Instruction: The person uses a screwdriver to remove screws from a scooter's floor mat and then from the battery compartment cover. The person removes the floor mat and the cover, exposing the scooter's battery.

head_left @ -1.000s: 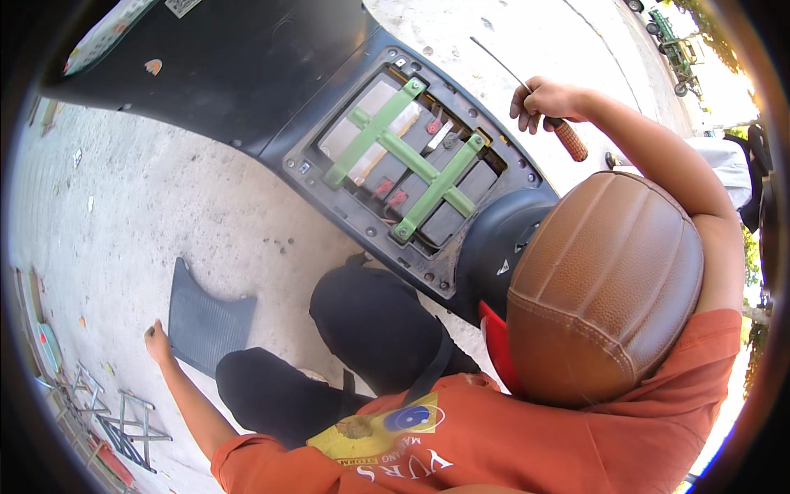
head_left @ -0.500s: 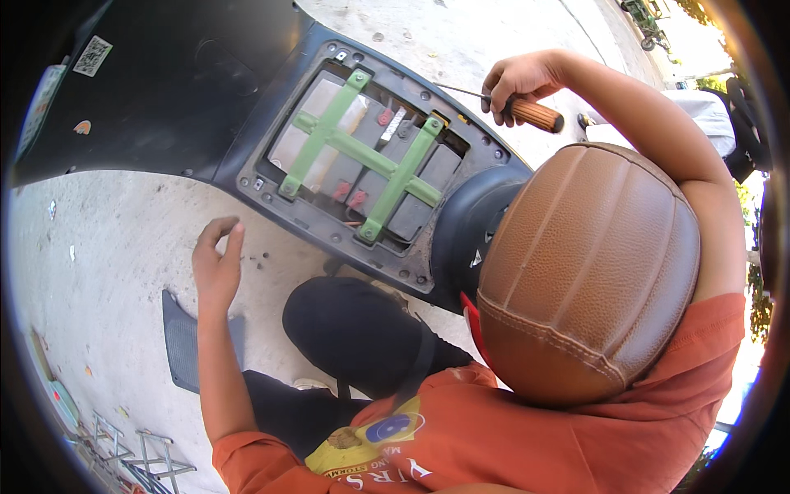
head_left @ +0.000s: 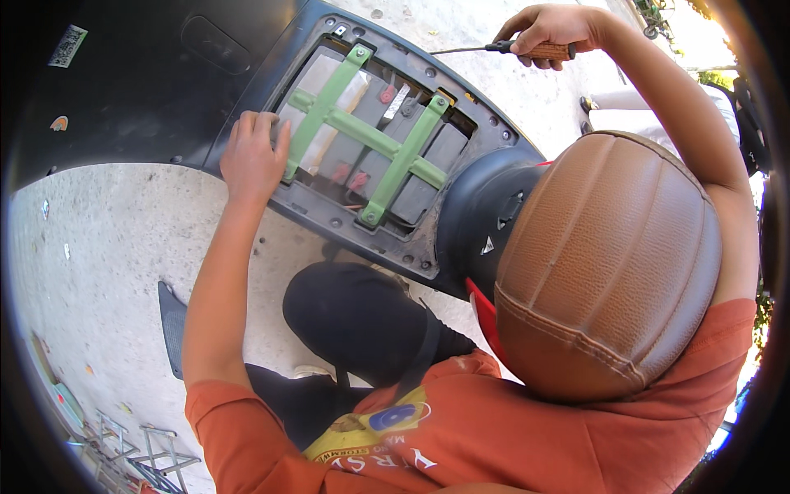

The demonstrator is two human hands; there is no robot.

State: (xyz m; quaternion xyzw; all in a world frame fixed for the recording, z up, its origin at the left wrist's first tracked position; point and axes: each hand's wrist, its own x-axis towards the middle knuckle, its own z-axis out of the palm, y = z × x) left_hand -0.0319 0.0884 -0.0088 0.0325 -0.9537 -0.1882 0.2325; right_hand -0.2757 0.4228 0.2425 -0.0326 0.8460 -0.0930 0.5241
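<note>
Screwdriver [head_left: 499,47], gripped in curled fingers of the right hand [head_left: 559,29], beyond the compartment rim [head_left: 317,212]; left hand [head_left: 253,160], loosely half-open, perhaps touching this rim beside the green bracket [head_left: 362,132]; pale concrete ground [head_left: 107,239] around.

A loose orange-red cloth T-shirt [head_left: 527,432] covers the torso, its short left sleeve [head_left: 220,412] and short right sleeve [head_left: 728,337] ending in stitched hems. Across the front runs a yellow printed panel [head_left: 354,440] bearing a round blue disc [head_left: 393,417], with bold white lettering [head_left: 415,461] beside it. The plain black cloth trousers [head_left: 350,317] look smooth and matte at the knee. The left hand [head_left: 253,156] and right hand [head_left: 547,37] are bare.
</note>
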